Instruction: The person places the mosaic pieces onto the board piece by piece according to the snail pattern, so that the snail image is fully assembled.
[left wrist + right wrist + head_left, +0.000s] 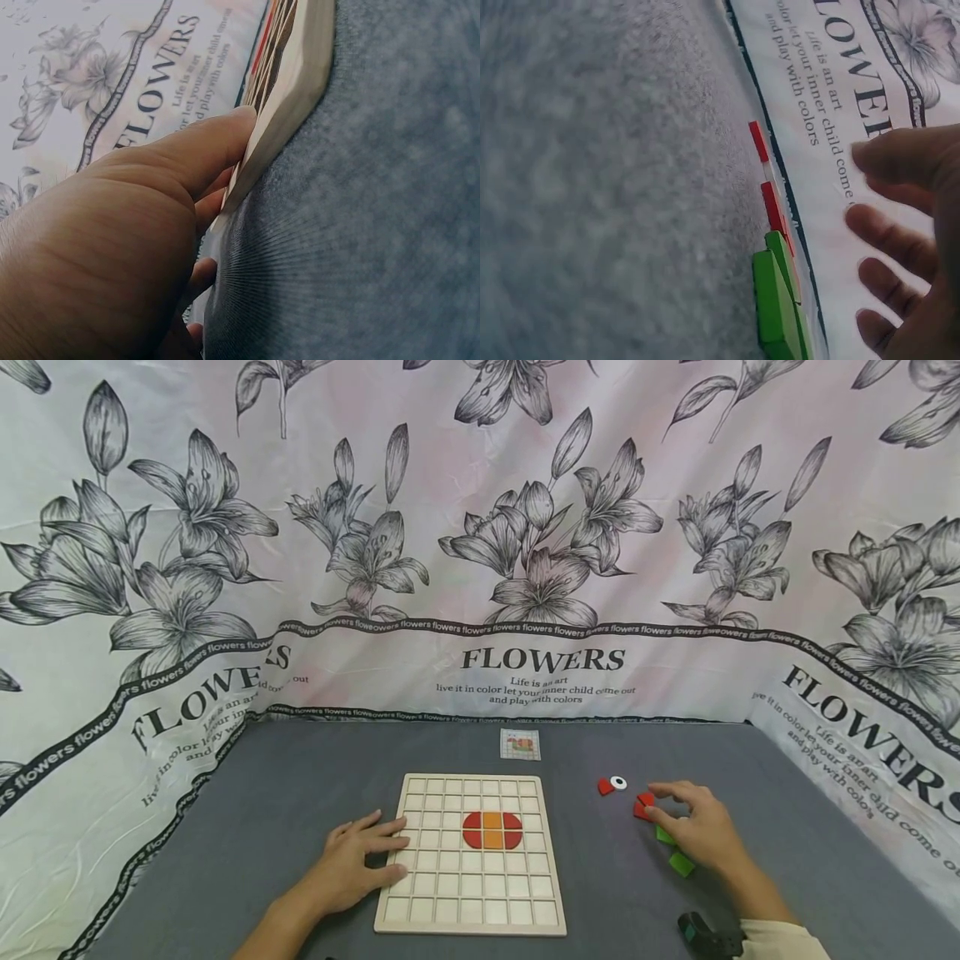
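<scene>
A cream gridded board (435, 887) lies on the grey table. Set in its cells are orange squares (492, 830) in a middle column, with red rounded pieces (513, 830) on both sides. My left hand (348, 864) rests against the board's left edge, thumb and fingertips touching the rim and fingers spread. In the left wrist view the thumb lies along the rim's side. To the right, my right hand (701, 827) reaches over red pieces (642, 812), thumb and fingers apart. The right wrist view shows nothing between them. Green pieces (682, 864) lie below that hand, partly covered.
Left of the red pieces lie another red piece (605, 787) and a white disc with a black dot (618, 782). A small pattern card (520, 745) lies behind the board. Flower-printed cloth (360, 664) walls in the back and sides. A dark wrist strap (705, 937) shows near the right forearm.
</scene>
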{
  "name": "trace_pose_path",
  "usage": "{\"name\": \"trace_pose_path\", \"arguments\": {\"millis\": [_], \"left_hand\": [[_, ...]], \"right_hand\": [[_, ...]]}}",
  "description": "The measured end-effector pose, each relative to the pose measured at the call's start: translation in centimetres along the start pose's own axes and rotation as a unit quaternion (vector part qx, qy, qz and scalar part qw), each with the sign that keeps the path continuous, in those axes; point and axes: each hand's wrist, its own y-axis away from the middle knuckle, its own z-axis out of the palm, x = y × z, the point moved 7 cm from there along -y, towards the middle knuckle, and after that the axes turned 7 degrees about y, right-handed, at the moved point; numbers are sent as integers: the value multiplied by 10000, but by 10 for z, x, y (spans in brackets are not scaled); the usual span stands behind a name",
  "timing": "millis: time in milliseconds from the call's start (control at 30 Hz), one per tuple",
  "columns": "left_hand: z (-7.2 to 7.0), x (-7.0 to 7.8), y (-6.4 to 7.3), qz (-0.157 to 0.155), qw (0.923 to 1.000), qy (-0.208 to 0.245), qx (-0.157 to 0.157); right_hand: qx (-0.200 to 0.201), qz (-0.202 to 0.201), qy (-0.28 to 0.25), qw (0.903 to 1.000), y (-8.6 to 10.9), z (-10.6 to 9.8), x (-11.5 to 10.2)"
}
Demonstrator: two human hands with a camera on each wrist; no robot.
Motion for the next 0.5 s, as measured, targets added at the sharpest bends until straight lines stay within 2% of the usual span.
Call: {"name": "trace_pose_path", "arguments": {"millis": [167,400,500], "left_hand": [[0,0,0,13,10000,12,21],[0,0,0,-3,10000,6,54],[0,0,0,0,10000,-18,55]], "right_hand": [[-257,83,274,9993,1,10,6],[-84,-162,376,9991,-1,20,10],[-141,-179,435,9988,-1,22,9]]}}
